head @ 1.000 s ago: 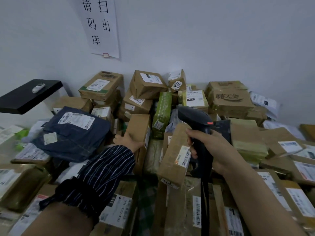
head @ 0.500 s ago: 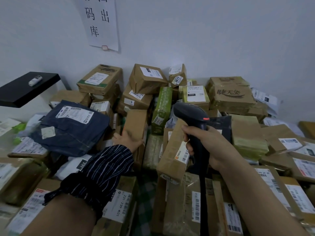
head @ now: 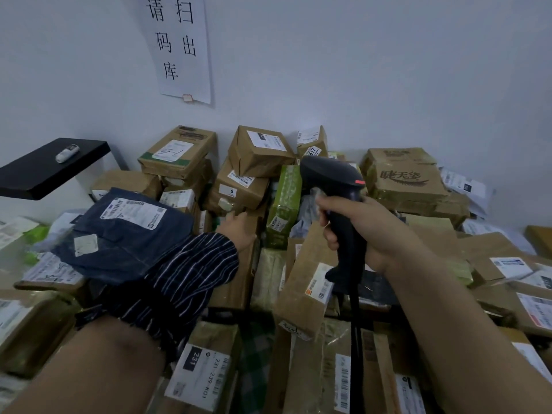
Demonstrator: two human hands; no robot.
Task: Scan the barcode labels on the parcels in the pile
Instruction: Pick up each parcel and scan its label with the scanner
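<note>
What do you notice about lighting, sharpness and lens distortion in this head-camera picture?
Head view: dim, bluish, even light; wide-angle lens bows the edges and enlarges the right forearm; wall sign and scanner sharp, small print on parcel labels soft.

Sign [head: 179, 49], upper left, loses its top to the frame edge. Shelf [head: 44, 171] runs off the left side. Left hand [head: 239, 231], centre: fingertips blurred against a box [head: 245, 273], grip unclear. Scanner [head: 337, 186] cable [head: 355, 339] drops out the bottom. Labels [head: 131, 212]: print too small to read.
</note>
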